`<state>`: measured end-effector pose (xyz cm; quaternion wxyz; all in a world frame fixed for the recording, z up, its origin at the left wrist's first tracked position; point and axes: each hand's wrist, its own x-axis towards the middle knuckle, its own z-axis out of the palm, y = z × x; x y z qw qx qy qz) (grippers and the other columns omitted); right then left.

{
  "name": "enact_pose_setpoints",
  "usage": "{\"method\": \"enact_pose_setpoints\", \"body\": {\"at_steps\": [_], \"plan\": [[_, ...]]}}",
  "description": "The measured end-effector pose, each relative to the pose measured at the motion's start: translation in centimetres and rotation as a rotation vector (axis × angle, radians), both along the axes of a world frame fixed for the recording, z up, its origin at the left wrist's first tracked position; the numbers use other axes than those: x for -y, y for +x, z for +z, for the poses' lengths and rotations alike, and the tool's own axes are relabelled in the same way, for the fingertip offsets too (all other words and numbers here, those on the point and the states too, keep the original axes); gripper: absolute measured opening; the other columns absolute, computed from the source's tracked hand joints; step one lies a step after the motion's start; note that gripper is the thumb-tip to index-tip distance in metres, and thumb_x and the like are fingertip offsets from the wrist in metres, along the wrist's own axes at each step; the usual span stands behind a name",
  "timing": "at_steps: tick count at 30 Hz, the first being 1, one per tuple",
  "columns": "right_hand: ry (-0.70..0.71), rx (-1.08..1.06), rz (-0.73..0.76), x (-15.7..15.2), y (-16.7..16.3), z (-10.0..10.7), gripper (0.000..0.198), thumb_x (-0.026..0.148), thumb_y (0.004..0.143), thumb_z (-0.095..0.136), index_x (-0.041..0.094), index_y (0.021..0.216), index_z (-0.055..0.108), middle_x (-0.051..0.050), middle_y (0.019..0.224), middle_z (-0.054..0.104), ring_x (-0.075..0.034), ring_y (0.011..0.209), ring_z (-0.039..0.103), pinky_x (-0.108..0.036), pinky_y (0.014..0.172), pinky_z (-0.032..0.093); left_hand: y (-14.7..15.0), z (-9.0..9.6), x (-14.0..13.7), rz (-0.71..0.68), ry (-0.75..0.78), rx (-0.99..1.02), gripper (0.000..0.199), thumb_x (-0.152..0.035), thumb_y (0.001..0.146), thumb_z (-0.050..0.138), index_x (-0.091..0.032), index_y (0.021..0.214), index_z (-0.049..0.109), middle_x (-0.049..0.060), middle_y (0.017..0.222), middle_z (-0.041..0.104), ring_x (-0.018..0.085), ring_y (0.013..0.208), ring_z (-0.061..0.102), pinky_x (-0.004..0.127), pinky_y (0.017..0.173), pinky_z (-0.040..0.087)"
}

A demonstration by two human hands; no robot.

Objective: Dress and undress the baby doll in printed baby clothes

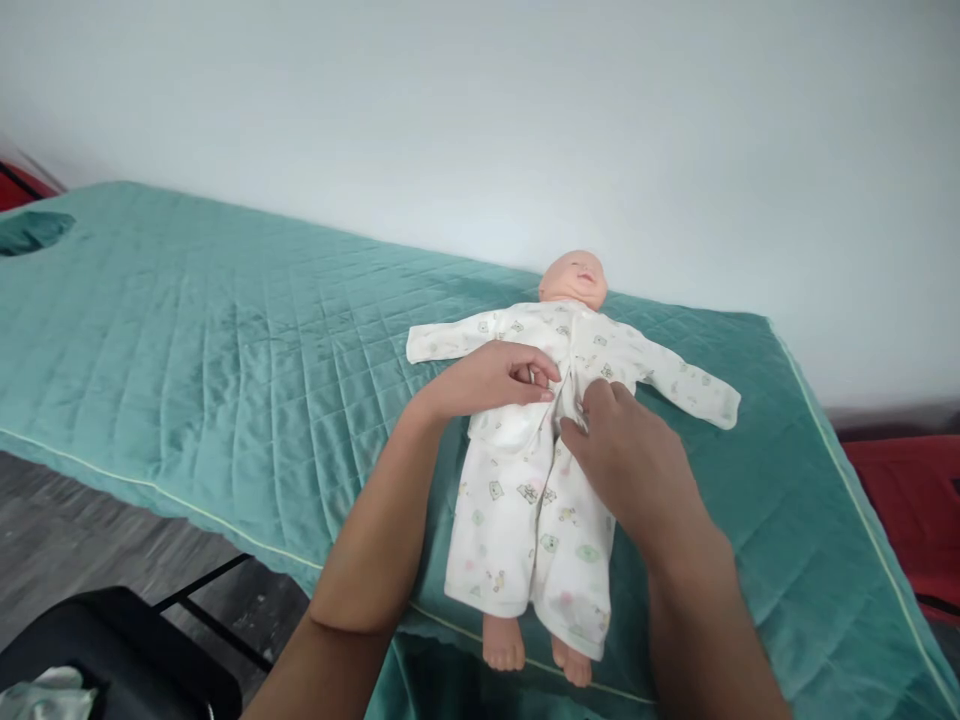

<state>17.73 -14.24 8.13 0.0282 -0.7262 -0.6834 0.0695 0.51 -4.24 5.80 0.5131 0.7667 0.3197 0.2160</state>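
A baby doll (574, 280) lies on its back, dressed in a white printed baby shirt (517, 325) and matching trousers (499, 520). My left hand (502, 378) rests over the shirt's front from the left, fingers curled and thumb and fingertips at the edge of the front opening. From the right, my right hand (637, 460) has its fingers bent in a pinch on the shirt's other front panel, beside that opening. Part of the cloth under my right fingers is hidden. The doll's sleeves stretch out to both sides, and its bare feet show below the trouser legs.
A green quilted cover (225, 350) spreads over the bed, with a hole at its far left. A pale wall (450, 120) runs behind. At lower left stands a black chair (120, 640) with some cloth on it. Something red (911, 500) is beyond the right edge.
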Motion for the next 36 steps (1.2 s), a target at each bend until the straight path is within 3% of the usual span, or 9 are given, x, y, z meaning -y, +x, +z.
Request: {"method": "enact_pose_setpoints", "body": {"at_steps": [6,13,20,25,31,36], "plan": [[-0.028,0.001,0.042,-0.2,0.7,0.2,0.020,0.026,0.097,0.042,0.021,0.078,0.045,-0.002,0.079,0.057,-0.015,0.062,0.046,-0.029,0.055,0.020,0.6,0.5,0.8,0.002,0.175,-0.109,0.010,-0.024,0.080,0.065,-0.019,0.087,0.070,-0.001,0.086,0.070,0.011,0.075,0.060,0.023,0.069,0.045],[-0.080,-0.246,0.116,-1.1,2.8,0.5,0.036,0.032,0.097,0.046,0.022,0.064,0.035,0.002,0.060,0.051,-0.013,0.055,0.040,-0.029,0.055,0.023,0.7,0.7,1.0,0.046,0.168,-0.093,0.007,-0.017,0.079,0.061,-0.017,0.078,0.069,-0.002,0.073,0.067,0.008,0.063,0.055,0.021,0.061,0.041],[-0.150,-0.635,0.116,-1.6,4.6,0.3,0.039,0.041,0.095,0.049,0.021,0.062,0.049,0.003,0.058,0.057,-0.011,0.051,0.046,-0.027,0.052,0.033,0.6,0.4,0.8,-0.023,-0.077,0.053,0.012,-0.028,0.082,0.066,-0.016,0.082,0.066,-0.002,0.062,0.060,0.007,0.055,0.052,0.019,0.052,0.039],[-0.151,-1.042,0.099,-2.3,5.4,-1.1,0.035,0.039,0.090,0.059,0.020,0.061,0.054,0.002,0.053,0.057,-0.011,0.051,0.049,-0.025,0.053,0.038,1.1,0.4,1.2,-0.013,-0.159,0.176,0.017,-0.032,0.083,0.070,-0.015,0.085,0.067,0.000,0.064,0.061,0.008,0.059,0.056,0.020,0.058,0.045],[-0.088,-1.441,0.047,-2.2,4.8,-2.8,0.029,0.035,0.086,0.067,0.020,0.063,0.057,0.004,0.047,0.054,-0.008,0.042,0.043,-0.023,0.045,0.031,2.1,0.3,1.7,-0.001,-0.259,0.301,0.017,-0.029,0.080,0.074,-0.013,0.084,0.068,0.000,0.068,0.062,0.008,0.061,0.057,0.022,0.061,0.048],[-0.073,-1.533,0.051,-2.1,3.8,-3.0,0.027,0.038,0.086,0.068,0.020,0.067,0.060,0.004,0.047,0.056,-0.008,0.042,0.043,-0.022,0.044,0.029,2.3,0.1,1.7,0.029,-0.322,0.396,0.019,-0.029,0.078,0.079,-0.013,0.082,0.068,0.000,0.064,0.062,0.008,0.059,0.057,0.022,0.059,0.048]]}}
